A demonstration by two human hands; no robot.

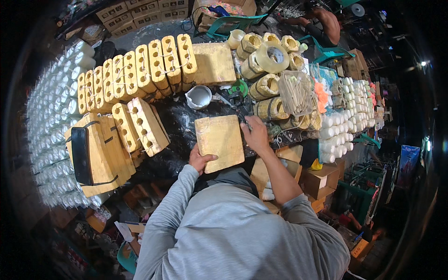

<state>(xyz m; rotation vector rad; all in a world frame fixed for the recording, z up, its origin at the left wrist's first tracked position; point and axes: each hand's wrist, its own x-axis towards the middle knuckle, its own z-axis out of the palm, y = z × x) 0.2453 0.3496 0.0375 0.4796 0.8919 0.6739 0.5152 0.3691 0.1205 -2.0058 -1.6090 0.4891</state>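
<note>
A flat, yellowish rectangular block (220, 143) is held at the front of the dark work table, its plain face up. My left hand (201, 158) grips its lower left corner, thumb on the face and fingers underneath. By the upper right edge is my right hand (256, 134), fingers apart; whether they touch the block I cannot tell. Just beyond the block stands a small pot with a whitish inside (199, 97). Beside the pot lie a green ring-shaped object (239, 87) and a grey metal tool (223, 100).
Yellow blocks with rows of holes (140, 70) line the table's far left. Hollow yellow blocks (272, 108), a large tape roll (271, 58) and a clear box of sticks (296, 93) crowd the right. White cylinders (333, 135) stand beyond. A person (326, 25) sits far off.
</note>
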